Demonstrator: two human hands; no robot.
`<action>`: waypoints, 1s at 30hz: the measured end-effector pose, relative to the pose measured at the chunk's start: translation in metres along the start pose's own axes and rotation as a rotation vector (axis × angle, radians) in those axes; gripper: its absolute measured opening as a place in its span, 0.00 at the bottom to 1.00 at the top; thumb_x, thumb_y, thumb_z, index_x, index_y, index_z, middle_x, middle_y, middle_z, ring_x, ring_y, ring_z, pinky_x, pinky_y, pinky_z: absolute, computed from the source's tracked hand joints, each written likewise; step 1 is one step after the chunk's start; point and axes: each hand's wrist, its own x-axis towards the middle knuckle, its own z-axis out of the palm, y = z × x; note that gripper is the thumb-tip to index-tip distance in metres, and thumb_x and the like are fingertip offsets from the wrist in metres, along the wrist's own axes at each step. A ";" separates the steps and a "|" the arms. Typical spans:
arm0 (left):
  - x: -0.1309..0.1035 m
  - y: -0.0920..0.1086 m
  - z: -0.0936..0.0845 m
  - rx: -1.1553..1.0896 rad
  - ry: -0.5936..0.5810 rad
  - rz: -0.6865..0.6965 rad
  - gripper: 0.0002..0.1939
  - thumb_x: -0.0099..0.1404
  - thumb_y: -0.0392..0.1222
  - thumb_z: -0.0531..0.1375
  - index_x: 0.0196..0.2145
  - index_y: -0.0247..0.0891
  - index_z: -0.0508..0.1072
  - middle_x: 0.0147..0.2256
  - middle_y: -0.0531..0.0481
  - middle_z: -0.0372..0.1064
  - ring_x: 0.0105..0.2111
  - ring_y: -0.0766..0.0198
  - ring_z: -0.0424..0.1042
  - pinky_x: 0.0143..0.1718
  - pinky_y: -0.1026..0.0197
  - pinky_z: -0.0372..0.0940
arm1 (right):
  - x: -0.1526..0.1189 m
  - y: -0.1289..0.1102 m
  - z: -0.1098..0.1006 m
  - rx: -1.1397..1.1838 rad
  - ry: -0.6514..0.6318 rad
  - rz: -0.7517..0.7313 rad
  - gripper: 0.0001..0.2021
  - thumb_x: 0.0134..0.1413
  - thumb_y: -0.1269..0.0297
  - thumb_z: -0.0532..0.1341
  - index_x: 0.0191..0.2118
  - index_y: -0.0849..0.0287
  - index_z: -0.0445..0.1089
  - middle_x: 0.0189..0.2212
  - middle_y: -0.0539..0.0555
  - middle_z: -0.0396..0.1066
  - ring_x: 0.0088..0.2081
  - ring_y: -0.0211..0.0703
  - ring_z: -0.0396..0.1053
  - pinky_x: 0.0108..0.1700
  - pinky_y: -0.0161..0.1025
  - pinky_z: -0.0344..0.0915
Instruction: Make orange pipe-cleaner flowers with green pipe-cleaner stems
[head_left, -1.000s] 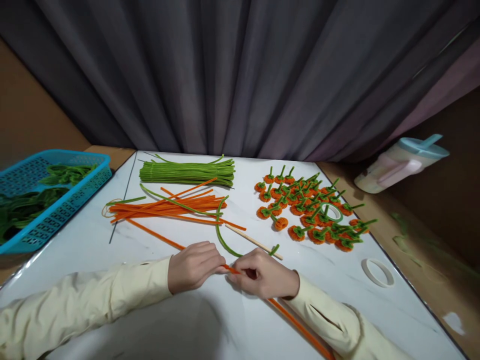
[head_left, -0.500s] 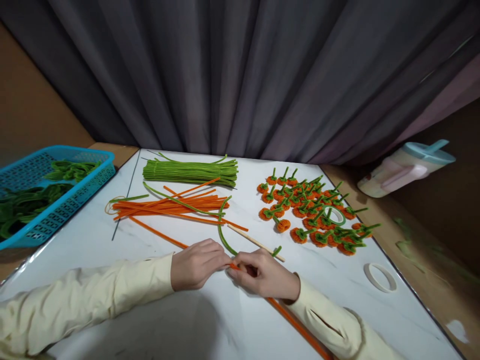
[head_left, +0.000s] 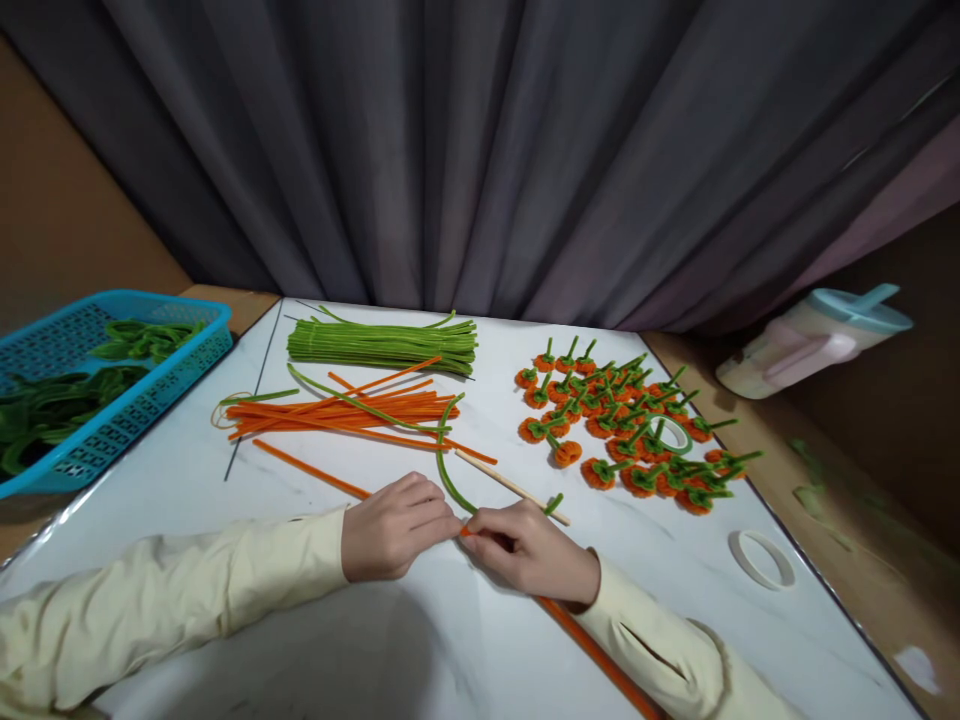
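Observation:
My left hand (head_left: 397, 527) is closed, its fingertips pinching the end of orange pipe cleaners. Touching it, my right hand (head_left: 525, 547) is closed round the same orange pipe cleaners (head_left: 592, 650), whose long ends run out under my right wrist to the lower right. Behind the fingers lie a curved green pipe cleaner (head_left: 448, 478) and a thin wooden stick (head_left: 506, 481). A loose orange pipe cleaner (head_left: 307, 468) reaches toward my left hand. Farther back are an orange bundle (head_left: 352, 412) and a green bundle (head_left: 381, 343).
Several small orange pumpkins (head_left: 615, 420) with green stems sit at the right, a green-edged tape roll (head_left: 670, 433) among them. A white ring (head_left: 762, 558) lies nearer. A blue basket (head_left: 142, 420) holds green pieces at the left; a tumbler (head_left: 814, 340) is at the far right.
The view has shifted slightly. My fingers have closed tighter on the orange piece, and less of it shows between them. The loose orange pipe cleaner at the left has moved slightly.

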 end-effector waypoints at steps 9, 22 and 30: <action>0.002 0.000 0.001 0.068 0.056 0.042 0.14 0.68 0.30 0.43 0.36 0.30 0.68 0.29 0.45 0.69 0.34 0.60 0.60 0.38 0.58 0.56 | -0.001 0.004 0.001 -0.064 -0.052 -0.012 0.12 0.57 0.65 0.51 0.25 0.60 0.66 0.15 0.45 0.57 0.18 0.30 0.53 0.23 0.28 0.52; 0.001 -0.001 0.002 0.091 0.069 0.007 0.14 0.68 0.29 0.43 0.36 0.31 0.68 0.29 0.46 0.69 0.36 0.61 0.62 0.41 0.58 0.55 | -0.002 0.001 0.008 -0.095 0.107 -0.017 0.04 0.55 0.66 0.55 0.34 0.60 0.65 0.18 0.44 0.62 0.18 0.29 0.55 0.22 0.26 0.53; 0.002 -0.002 0.003 0.095 0.033 -0.042 0.10 0.67 0.31 0.47 0.34 0.32 0.67 0.26 0.49 0.66 0.31 0.62 0.60 0.37 0.59 0.56 | -0.007 0.004 0.011 -0.574 0.150 -0.310 0.07 0.59 0.72 0.48 0.34 0.61 0.62 0.22 0.50 0.66 0.22 0.35 0.61 0.23 0.34 0.49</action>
